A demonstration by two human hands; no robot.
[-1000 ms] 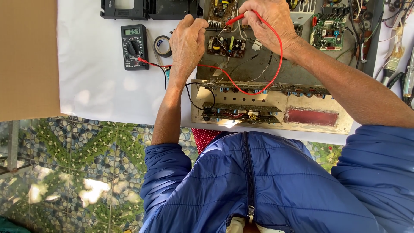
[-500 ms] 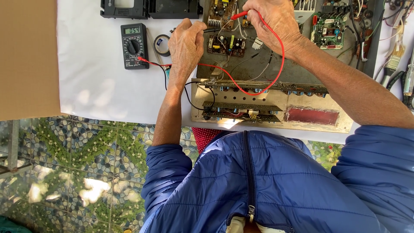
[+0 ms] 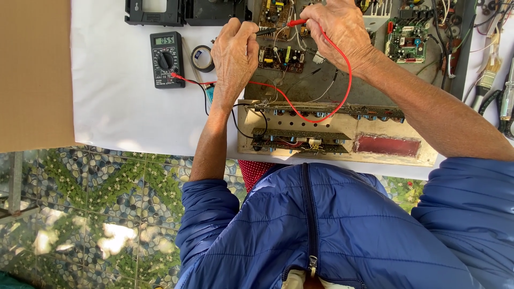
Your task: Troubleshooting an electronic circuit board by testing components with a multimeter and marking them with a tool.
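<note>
The person is checking a circuit board with a black meter. This looks like the testing step. The left hand is closed around a black probe, and its tip points at the board. The right hand pinches a red probe between its fingers. Both tips sit close together near the top of the board, at about 12 o'clock from the open metal case. A red wire loops from the red probe down and back to the meter. The meter lies on the white sheet, at 9 o'clock from the left hand. A roll of black tape lies just beside the meter, between it and the left hand. I think the next move needs both tips held very still on the small metal spots. They must not slip onto other parts, and then the little screen can be read.
</note>
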